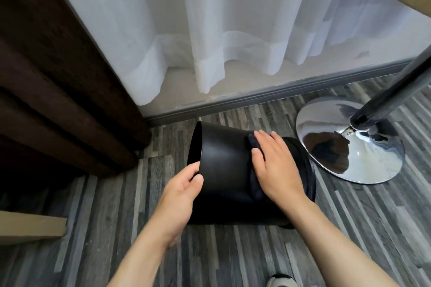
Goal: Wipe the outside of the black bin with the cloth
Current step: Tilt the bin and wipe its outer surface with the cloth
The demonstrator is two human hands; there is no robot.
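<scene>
Item: my left hand. Nearest to me, closed around the rim of the black bin at its open mouth, thumb on the outer wall, fingers curled inside. It steadies the bin.

Item: my right hand. Flat, fingers spread and extended, pressing the cloth against the bin's wall. It does not pinch the cloth; it pins it under the palm.

Item: cloth. Dark, bunched, showing only at the edges of my right hand, above the fingertips and below the palm. It touches the bin's outer side about midway toward the base end.

Item: black bin. Lying tipped on its side on the striped grey floor, mouth to my left, base end to my right, between my two hands.

Progress, as I judge it: wiping is under way on the upper side wall. No streaks or clean patches show on the matte surface, so I cannot tell how much has been covered. The underside against the floor looks unreached, so the bin would need turning.

Item: chrome stand base. Just beyond the bin's base end.

Item: white curtain. Farthest, hanging to the skirting.
</scene>
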